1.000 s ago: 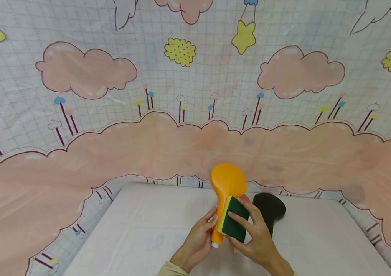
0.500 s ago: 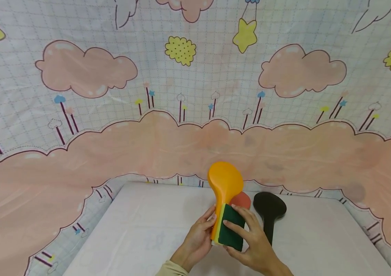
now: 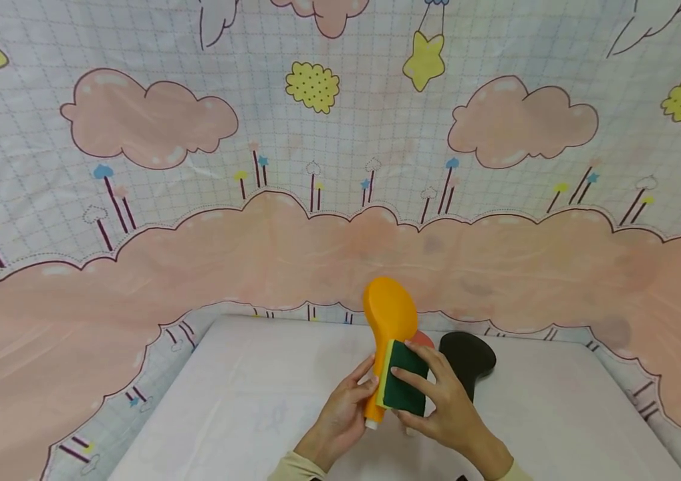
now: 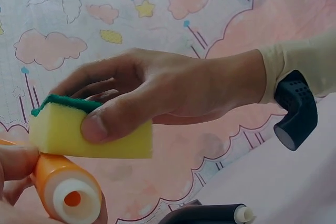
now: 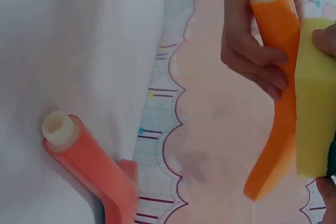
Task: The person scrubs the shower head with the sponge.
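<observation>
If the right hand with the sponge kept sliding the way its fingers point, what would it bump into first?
The right hand points up and left along the orange paddle, pressing the sponge against it. Going on, it would probably just ride up the paddle's wide head; past that, only the cloud curtain, though depth is unclear.

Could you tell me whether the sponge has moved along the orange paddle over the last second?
Yes. The sponge has slid slightly up the orange paddle toward its head, and sits higher against the black paddle lying on the table.
</observation>
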`<state>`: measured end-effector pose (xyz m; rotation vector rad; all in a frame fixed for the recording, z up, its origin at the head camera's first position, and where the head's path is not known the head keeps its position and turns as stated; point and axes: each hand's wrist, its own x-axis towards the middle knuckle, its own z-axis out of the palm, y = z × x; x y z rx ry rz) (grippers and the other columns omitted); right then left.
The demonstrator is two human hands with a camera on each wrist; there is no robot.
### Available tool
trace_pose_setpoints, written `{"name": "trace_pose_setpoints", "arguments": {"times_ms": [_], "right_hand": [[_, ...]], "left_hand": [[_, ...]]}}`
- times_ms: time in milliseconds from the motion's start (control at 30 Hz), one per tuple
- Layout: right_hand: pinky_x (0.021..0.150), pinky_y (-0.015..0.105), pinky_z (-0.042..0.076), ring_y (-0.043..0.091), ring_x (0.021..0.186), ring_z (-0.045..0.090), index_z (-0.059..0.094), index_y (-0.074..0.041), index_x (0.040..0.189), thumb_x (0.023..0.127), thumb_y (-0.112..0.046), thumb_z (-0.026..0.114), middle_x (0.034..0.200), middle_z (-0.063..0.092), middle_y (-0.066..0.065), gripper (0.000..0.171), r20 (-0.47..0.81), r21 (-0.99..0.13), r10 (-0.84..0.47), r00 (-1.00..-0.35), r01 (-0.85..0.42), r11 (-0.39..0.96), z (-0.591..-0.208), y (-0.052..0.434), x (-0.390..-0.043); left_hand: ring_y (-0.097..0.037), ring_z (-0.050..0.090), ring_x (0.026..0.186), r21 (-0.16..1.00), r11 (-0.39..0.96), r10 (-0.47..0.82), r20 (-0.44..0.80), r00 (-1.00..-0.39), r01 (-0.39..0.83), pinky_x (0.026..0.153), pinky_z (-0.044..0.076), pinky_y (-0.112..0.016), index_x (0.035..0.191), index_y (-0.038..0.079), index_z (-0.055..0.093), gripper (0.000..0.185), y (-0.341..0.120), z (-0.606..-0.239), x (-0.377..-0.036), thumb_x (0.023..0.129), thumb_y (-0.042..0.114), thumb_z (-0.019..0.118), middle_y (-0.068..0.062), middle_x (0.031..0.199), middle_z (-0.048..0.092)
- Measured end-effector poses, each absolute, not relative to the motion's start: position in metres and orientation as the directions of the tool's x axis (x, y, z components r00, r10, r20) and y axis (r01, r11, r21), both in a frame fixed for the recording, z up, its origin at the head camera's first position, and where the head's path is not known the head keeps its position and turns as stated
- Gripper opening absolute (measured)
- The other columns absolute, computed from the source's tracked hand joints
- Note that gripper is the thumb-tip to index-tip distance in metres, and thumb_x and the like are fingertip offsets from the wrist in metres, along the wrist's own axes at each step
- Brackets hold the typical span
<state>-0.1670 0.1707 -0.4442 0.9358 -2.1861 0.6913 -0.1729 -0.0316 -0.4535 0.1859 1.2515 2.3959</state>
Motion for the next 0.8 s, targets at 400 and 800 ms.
{"name": "trace_pose_setpoints", "arguments": {"times_ms": [400, 800], "right_hand": [[0.100, 0.039, 0.051, 0.021, 0.129, 0.044, 0.065, -0.030, 0.126, 0.070, -0.039, 0.087, 0.148, 0.046, 0.009, 0.061, 0.735, -0.210, -0.424, -0.529, -0.772, 0.600, -0.447, 0.165, -0.163], [0.115, 0.015, 0.026, 0.022, 0.130, 0.043, 0.066, -0.028, 0.125, 0.077, -0.046, 0.080, 0.145, 0.049, 0.012, 0.053, 0.757, -0.181, -0.440, -0.483, -0.802, 0.570, -0.456, 0.159, -0.157]], "left_hand": [[-0.018, 0.055, 0.124, 0.799, -0.521, 0.419, -0.066, -0.906, -0.299, 0.106, 0.046, -0.032, 0.156, 0.014, 0.027, 0.056, -0.033, -0.450, -0.170, 0.104, 0.019, 0.047, -0.014, 0.158, 0.032], [-0.019, 0.048, 0.133, 0.828, -0.490, 0.393, -0.068, -0.917, -0.272, 0.110, 0.042, -0.035, 0.156, 0.018, 0.029, 0.053, -0.033, -0.454, -0.169, 0.105, 0.029, 0.042, -0.011, 0.161, 0.027]]}}
